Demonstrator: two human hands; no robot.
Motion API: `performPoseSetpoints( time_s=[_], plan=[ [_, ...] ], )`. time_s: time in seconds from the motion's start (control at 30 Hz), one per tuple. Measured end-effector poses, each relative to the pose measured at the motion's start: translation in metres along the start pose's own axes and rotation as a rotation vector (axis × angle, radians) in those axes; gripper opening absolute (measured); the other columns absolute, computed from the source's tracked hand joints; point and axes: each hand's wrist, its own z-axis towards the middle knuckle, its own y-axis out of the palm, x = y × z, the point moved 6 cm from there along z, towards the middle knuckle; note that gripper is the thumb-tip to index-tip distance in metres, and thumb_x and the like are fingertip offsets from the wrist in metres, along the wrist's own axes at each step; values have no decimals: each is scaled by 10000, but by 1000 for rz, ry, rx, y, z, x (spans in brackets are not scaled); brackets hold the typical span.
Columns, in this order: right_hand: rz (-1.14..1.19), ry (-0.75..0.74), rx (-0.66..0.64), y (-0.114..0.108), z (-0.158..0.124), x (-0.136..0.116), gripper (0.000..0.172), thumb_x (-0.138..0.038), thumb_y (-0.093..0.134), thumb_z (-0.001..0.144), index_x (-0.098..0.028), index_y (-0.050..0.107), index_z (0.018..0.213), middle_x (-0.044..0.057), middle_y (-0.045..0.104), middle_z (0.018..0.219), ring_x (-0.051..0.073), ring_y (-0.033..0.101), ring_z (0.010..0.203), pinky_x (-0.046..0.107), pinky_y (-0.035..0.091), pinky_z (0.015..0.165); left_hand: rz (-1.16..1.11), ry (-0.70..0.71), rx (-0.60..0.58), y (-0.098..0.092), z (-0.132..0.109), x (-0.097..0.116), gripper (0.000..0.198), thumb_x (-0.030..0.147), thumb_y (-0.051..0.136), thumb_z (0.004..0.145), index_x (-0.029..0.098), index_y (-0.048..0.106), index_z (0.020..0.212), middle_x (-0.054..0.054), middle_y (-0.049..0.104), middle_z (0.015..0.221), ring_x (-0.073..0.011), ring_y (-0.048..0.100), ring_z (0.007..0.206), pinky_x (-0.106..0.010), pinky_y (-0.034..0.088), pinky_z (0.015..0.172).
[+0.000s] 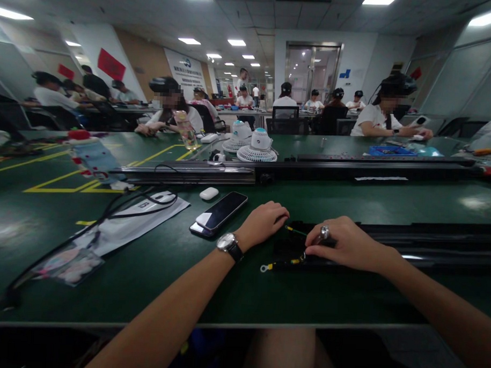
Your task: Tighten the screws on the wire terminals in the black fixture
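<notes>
From the head view, both hands are out over the green table [209, 295]. The left hand [264, 225], a watch [226, 242] on its wrist, has its fingers curled down; whether they have hold of anything, I can't tell. Just beside those fingertips is the ring-tipped end of a green wire [295, 231].

Over to the right hand [344, 241]: fingers bent, thumb and forefinger drawn close together at the near end of the long black rail [436, 243]. Any grip is hidden from here. Right below the fingertips sits a short black lead [283, 265] with yellow sleeves, its ring terminal pointing left, on the person's side of the rail.

Left of the left hand, there's a phone [228, 209], with a small white case [208, 193] near it. Beyond the hands, more dark bars [342, 170] lie across the table, two small fans [257, 148] just behind them.
</notes>
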Motion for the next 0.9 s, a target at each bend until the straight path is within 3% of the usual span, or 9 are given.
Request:
performPoseSetpoints(
  time_s=[0.3, 0.6, 0.9],
  plan=[
    [45, -192, -49, -11, -2, -10, 146, -246, 574, 1032, -212, 714, 1054, 39, 741, 1050, 185, 676, 979, 314, 482, 888, 12, 7, -1, 1, 0, 0, 207, 260, 476, 1024, 198, 666, 1078, -56, 666, 1039, -189, 586, 987, -323, 479, 888],
    [49, -36, 96, -14, -3, 2, 148, -335, 681, 964, -207, 752, 941, 12, 778, 913, 156, 725, 759, 253, 524, 719, 26, 8, -3, 2, 0, 0, 210, 261, 471, 1025, 202, 665, 1080, -60, 663, 1025, -192, 583, 984, -323, 475, 883],
    [44, -51, 57, -9, -2, -2, 157, -342, 680, 967, -209, 757, 938, 21, 775, 920, 168, 726, 790, 255, 531, 742, 35, 17, -6, 3, -1, -1, 200, 250, 483, 1017, 203, 660, 1097, -58, 664, 1042, -191, 582, 987, -324, 471, 884]
  ],
)
